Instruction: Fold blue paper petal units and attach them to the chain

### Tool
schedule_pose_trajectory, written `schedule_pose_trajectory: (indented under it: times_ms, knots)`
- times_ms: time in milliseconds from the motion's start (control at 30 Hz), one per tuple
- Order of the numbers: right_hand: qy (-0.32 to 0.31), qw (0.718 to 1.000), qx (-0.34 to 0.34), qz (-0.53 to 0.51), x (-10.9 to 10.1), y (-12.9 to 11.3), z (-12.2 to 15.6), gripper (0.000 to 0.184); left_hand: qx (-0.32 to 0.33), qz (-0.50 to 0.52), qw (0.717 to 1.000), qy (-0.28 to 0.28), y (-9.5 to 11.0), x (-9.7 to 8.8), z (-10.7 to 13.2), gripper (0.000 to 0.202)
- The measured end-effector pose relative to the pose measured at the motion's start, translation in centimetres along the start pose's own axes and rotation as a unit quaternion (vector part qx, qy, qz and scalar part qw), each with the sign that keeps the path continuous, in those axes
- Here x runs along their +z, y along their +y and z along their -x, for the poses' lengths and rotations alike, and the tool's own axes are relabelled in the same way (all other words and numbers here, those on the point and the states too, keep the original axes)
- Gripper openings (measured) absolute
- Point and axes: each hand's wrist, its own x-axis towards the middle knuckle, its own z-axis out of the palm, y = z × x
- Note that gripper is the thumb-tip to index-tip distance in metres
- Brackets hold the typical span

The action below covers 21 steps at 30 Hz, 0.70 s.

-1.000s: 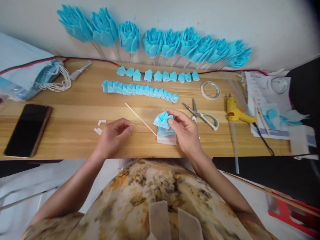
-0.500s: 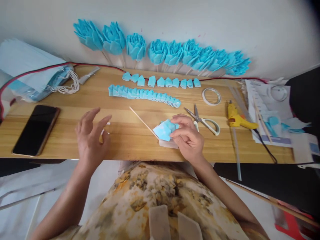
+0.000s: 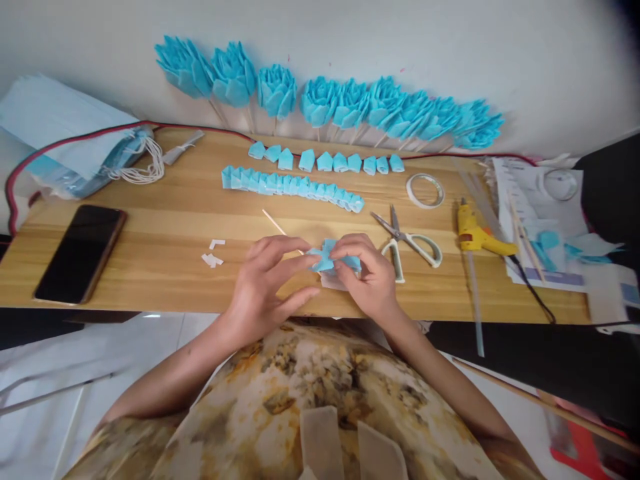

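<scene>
My right hand [image 3: 369, 272] pinches a light-blue folded petal piece [image 3: 329, 248] between thumb and fingers, near the table's front edge. From the left, my left hand [image 3: 270, 280] reaches to the same piece; its fingertips are at the piece's left edge and its thumb stands apart. More blue material and a whitish flat piece [image 3: 332, 281] lie beneath the fingers, partly hidden. A thin wooden stick [image 3: 273, 221] runs on the table behind my left fingers. Scissors with white handles [image 3: 417, 248] lie open to the right.
Blue flowers on sticks [image 3: 277, 93] lean along the wall. Two rows of folded blue petals [image 3: 293, 188] lie before them. A phone [image 3: 80, 253] and white scraps [image 3: 213, 260] are left; a tape roll [image 3: 425, 191], yellow glue gun [image 3: 473, 230] and papers [image 3: 555, 220] right.
My left hand has moved right, from over the white scraps to the blue petal piece. My right hand stays near its place, and the piece in it has turned.
</scene>
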Motion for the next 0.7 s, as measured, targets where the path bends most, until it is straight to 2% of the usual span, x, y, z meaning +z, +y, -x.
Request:
schedule_pose_trajectory:
  times_ms: [133, 233, 333, 467, 533, 633, 700]
  knots:
    - [-0.026, 0.999, 0.037, 0.011, -0.3, -0.4, 0.1, 0.007, -0.055, 0.048, 0.997, -0.019, -0.4, 1.4, -1.4, 0.017]
    - [-0.053, 0.995, 0.078, -0.012, -0.7, -0.5, 0.3, 0.010, -0.118, 0.079, 0.989, -0.030, -0.7, 1.9, -1.6, 0.023]
    - [-0.063, 0.989, 0.122, -0.058, -1.0, -0.4, 0.6, 0.018, -0.143, 0.081, 0.985, -0.054, -0.7, 2.4, -1.5, 0.029]
    - [-0.065, 0.979, 0.170, -0.095, -2.6, 0.6, 0.4, 0.021, -0.116, 0.086, 0.986, -0.089, -0.5, 2.6, -2.0, 0.037]
    - [-0.044, 0.977, 0.188, -0.092, -4.6, 1.6, -0.2, 0.022, -0.095, 0.097, 0.986, -0.095, -0.7, 2.3, -2.9, 0.040]
    - [0.036, 0.977, 0.202, -0.066, -8.2, 3.5, -1.4, 0.021, -0.062, 0.059, 0.991, -0.106, -1.4, 2.3, -4.8, 0.030]
    - [0.038, 0.975, 0.213, -0.049, -9.9, 4.7, -2.2, 0.021, -0.012, 0.005, 0.992, -0.124, -2.1, 3.1, -6.2, 0.028]
